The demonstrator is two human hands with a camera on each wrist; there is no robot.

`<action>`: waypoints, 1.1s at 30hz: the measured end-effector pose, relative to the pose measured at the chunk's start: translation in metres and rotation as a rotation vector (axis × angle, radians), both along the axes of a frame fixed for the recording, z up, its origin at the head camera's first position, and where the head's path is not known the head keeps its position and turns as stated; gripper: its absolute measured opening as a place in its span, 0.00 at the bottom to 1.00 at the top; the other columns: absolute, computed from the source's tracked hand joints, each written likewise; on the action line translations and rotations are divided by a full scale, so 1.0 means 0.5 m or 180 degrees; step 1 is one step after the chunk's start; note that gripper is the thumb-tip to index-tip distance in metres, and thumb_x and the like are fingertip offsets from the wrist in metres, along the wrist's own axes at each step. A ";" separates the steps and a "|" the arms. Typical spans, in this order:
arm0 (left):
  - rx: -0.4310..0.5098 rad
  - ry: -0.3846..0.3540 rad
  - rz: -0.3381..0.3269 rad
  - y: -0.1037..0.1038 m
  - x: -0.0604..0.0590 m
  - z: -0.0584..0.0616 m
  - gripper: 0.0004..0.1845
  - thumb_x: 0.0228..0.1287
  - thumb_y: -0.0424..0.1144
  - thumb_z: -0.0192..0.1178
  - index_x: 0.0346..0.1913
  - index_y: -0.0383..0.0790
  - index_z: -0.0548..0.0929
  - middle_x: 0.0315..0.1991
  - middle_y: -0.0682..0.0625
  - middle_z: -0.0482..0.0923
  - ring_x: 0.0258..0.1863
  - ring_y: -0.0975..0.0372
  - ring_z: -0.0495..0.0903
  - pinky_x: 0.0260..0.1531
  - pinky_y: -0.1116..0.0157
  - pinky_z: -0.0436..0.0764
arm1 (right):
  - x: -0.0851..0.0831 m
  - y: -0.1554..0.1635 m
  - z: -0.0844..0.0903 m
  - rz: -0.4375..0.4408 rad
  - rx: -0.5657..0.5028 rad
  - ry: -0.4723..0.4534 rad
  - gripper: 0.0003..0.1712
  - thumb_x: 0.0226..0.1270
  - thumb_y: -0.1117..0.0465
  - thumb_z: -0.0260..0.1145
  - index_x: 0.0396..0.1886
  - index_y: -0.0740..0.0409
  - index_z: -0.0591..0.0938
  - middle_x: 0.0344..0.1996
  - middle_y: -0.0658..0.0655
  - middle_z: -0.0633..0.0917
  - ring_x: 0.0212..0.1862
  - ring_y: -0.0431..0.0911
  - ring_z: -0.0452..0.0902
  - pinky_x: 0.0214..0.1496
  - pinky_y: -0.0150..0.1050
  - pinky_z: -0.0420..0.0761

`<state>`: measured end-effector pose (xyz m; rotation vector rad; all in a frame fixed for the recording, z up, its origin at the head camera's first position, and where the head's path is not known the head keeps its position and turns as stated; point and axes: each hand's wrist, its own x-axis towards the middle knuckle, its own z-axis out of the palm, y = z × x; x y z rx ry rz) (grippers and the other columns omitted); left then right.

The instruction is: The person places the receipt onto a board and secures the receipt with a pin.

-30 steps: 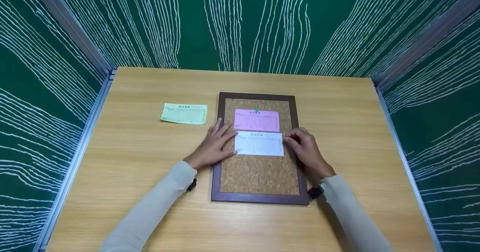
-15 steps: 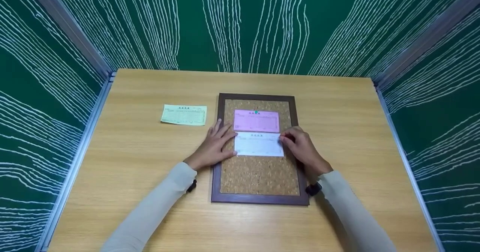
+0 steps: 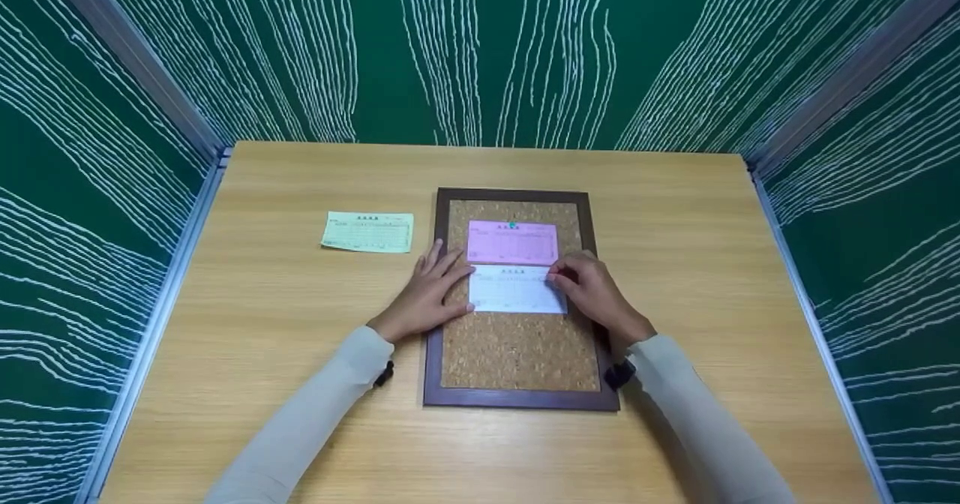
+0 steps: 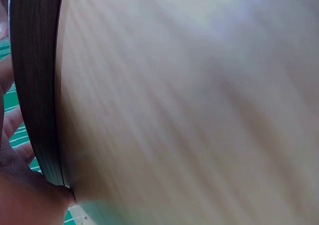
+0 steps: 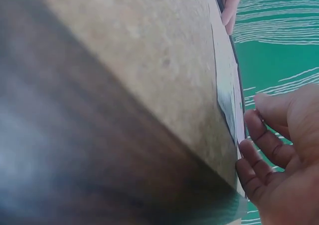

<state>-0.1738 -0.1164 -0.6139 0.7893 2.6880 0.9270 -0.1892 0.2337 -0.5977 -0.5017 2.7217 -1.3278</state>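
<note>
A white printed slip [image 3: 510, 294] lies on the framed corkboard [image 3: 517, 354], just below a pink slip [image 3: 512, 245] fixed by a green pushpin [image 3: 512, 224]. My left hand [image 3: 427, 294] spreads across the board's left frame, its index fingertip and thumb pressing the white slip's left corners. Over that slip's upper right part, my right hand [image 3: 596, 283] pinches a small pushpin [image 4: 7, 30] between thumb and index finger; only a reddish spot of it shows in the left wrist view. In the right wrist view, its other fingers are curled near the slip.
A pale green slip [image 3: 367, 232] lies on the wooden table [image 3: 262, 324] left of the board. Green panels [image 3: 517, 54] with white wavy lines stand behind the table and along both sides. The corkboard has a raised dark frame [image 3: 517, 397].
My right hand has moved left from beside the white slip's right edge to over its upper right part. My left hand has stayed in place.
</note>
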 end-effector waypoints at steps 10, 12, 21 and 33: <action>0.0041 0.0033 -0.0011 -0.001 0.002 0.000 0.40 0.77 0.59 0.66 0.84 0.45 0.71 0.91 0.43 0.48 0.90 0.42 0.29 0.84 0.34 0.36 | -0.008 -0.025 0.009 0.0099 0.0077 -0.0048 0.04 0.79 0.65 0.73 0.42 0.61 0.91 0.37 0.54 0.86 0.44 0.50 0.74 0.45 0.42 0.72; 0.0043 0.0039 -0.0009 -0.001 0.002 0.000 0.40 0.77 0.58 0.66 0.84 0.45 0.71 0.91 0.42 0.48 0.90 0.42 0.29 0.84 0.34 0.36 | -0.010 -0.029 0.010 0.0128 0.0088 -0.0084 0.04 0.79 0.65 0.73 0.43 0.61 0.91 0.37 0.54 0.86 0.43 0.49 0.74 0.44 0.41 0.72; 0.0044 -0.0001 -0.0007 0.000 0.000 0.001 0.41 0.77 0.59 0.67 0.84 0.46 0.70 0.91 0.43 0.49 0.90 0.43 0.29 0.85 0.34 0.37 | -0.023 -0.043 0.010 0.0152 0.0114 -0.0186 0.02 0.77 0.67 0.74 0.41 0.62 0.90 0.41 0.55 0.85 0.43 0.48 0.75 0.44 0.39 0.74; 0.0067 0.0001 0.0003 0.000 0.000 0.002 0.40 0.77 0.58 0.67 0.84 0.46 0.71 0.90 0.43 0.50 0.90 0.43 0.29 0.84 0.34 0.37 | -0.037 -0.059 0.007 0.0149 0.0086 -0.0211 0.03 0.77 0.68 0.73 0.40 0.63 0.90 0.43 0.57 0.85 0.47 0.50 0.77 0.51 0.42 0.77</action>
